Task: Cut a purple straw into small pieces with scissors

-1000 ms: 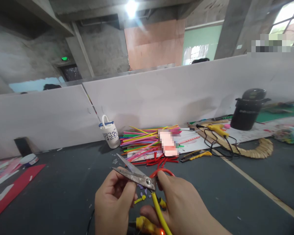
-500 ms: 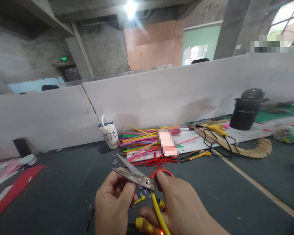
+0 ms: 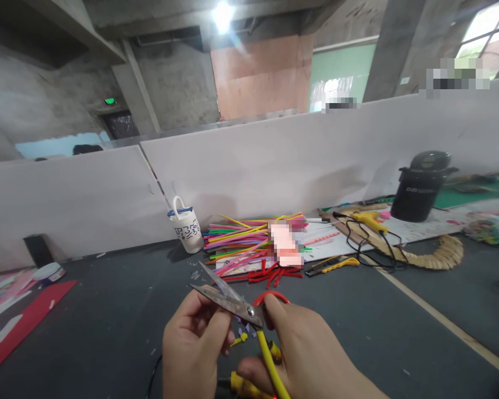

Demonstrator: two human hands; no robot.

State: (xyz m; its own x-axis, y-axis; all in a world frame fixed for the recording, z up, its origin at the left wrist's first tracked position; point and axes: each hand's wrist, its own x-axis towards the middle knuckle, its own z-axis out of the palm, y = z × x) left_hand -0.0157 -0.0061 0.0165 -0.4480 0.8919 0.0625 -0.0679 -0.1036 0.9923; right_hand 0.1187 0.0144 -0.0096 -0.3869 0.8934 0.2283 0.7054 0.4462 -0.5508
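My right hand (image 3: 307, 354) grips red-handled scissors (image 3: 233, 302), blades apart and pointing left. The same hand also holds a yellow stick (image 3: 270, 366) that runs down toward the bottom edge. My left hand (image 3: 191, 346) is closed in a pinch just under the blades, on something too small to make out. Small yellow and purple cut pieces (image 3: 239, 338) lie on the dark table (image 3: 108, 327) between my hands. A yellow glue gun (image 3: 239, 383) lies below my hands, partly hidden.
A pile of coloured sticks (image 3: 241, 238) lies behind my hands, with a white mug (image 3: 187, 227) to its left. To the right are another yellow glue gun with a black cable (image 3: 370, 221), a utility knife (image 3: 332, 265), a black pot (image 3: 419, 188) and a white partition (image 3: 274, 160).
Both hands and the scissors have sunk slightly in view; the blades stay apart.
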